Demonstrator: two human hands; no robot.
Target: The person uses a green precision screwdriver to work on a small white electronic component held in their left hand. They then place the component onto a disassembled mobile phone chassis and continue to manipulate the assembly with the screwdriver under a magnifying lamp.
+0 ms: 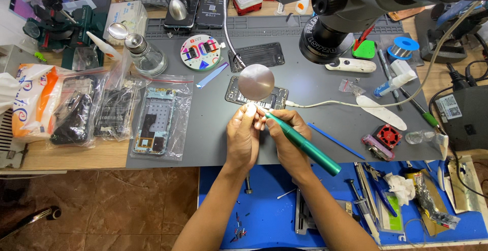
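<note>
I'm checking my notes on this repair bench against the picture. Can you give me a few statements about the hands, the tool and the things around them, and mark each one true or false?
1. The right hand holds a green pen-shaped tool. True.
2. The left hand rests flat on the grey mat, far from the right hand. False: it is raised, fingers meeting the tool's tip.
3. An opened phone lies just beyond the hands. True.
4. The bagged phone parts lie to the right of the hands. False: they lie to the left.
5. A thin blue stick lies on the mat beside the right hand. True.
</note>
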